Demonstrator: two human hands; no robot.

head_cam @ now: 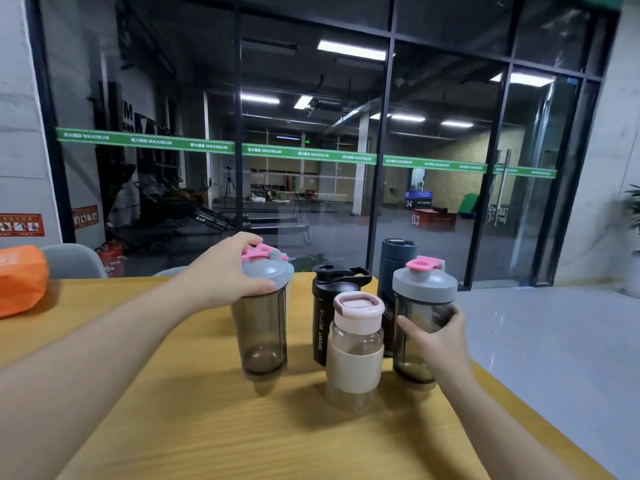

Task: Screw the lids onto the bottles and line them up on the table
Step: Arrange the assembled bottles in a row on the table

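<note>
Several bottles stand upright on the yellow wooden table (173, 410). My left hand (225, 268) grips the grey lid with a pink flip cap on the left smoky shaker bottle (265, 337). My right hand (436, 334) wraps around the body of the right smoky shaker bottle (420, 296), which also carries a grey and pink lid. Between them stand a black sport bottle (329, 306) with a black lid, a clear bottle with a pink lid and cream sleeve (355, 351) in front, and a dark blue tumbler (396, 265) behind.
An orange bag (20, 278) lies at the table's far left, with a grey chair back (74, 259) behind it. The table's right edge drops to a grey floor (554, 341). A glass wall (311, 133) runs behind the table.
</note>
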